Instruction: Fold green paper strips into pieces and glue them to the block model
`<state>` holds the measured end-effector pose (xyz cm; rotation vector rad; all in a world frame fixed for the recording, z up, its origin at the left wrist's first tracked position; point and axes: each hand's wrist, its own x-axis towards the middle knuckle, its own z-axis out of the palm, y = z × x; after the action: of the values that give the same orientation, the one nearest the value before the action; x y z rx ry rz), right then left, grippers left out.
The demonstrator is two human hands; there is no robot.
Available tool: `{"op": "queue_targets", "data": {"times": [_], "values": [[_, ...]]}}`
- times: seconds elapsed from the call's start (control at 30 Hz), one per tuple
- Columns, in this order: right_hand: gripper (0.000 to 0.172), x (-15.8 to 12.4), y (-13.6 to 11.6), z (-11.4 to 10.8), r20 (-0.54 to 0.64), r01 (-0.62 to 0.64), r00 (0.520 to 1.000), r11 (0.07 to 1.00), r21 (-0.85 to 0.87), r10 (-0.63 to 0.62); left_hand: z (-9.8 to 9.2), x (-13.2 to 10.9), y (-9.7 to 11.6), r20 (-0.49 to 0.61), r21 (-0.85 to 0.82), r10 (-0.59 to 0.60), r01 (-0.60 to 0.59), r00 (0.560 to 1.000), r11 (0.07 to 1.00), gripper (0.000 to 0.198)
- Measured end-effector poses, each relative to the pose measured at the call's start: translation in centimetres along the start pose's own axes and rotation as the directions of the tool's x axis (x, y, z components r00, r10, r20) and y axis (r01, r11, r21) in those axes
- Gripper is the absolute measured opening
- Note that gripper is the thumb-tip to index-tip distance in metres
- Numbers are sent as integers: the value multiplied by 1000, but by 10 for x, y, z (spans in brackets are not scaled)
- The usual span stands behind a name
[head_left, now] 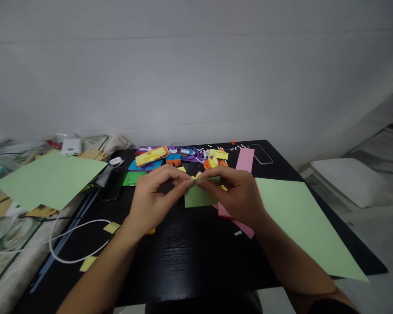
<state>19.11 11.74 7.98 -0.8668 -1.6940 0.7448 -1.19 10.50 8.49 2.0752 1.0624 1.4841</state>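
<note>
Over the middle of the black table, both hands pinch the top edge of a small light-green piece of paper (pixel 199 198). My left hand (pixel 155 192) grips it between thumb and forefinger at the upper left. Close beside it, my right hand (pixel 236 187) pinches the same edge, thumb and forefinger pressed together, so the fingertips of both hands nearly touch. The paper hangs down below the fingers. Pink strips (pixel 245 160) lie partly under and behind my right hand. Small yellow and orange paper pieces (pixel 212 162) sit just beyond the fingertips.
A large green sheet (pixel 298 213) covers the table's right side; another green sheet (pixel 52 179) lies at the left. Colourful folded paper (pixel 150 156) and white scraps are piled at the back. A white cable (pixel 65 261) loops at the left. A white stool (pixel 342 181) stands right.
</note>
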Motion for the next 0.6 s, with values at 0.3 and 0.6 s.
{"op": "queue_targets", "data": {"times": [0.3,0.6], "values": [[3,-2,-3,1,-20,-25,999,1000,11,26,-11,4,-2,76,10,-24,24,997,1000,5],[11,7,3,-5,13,-185,982,960,210,187,-16,6,-4,87,-205,-109,125,990,971,11]]}}
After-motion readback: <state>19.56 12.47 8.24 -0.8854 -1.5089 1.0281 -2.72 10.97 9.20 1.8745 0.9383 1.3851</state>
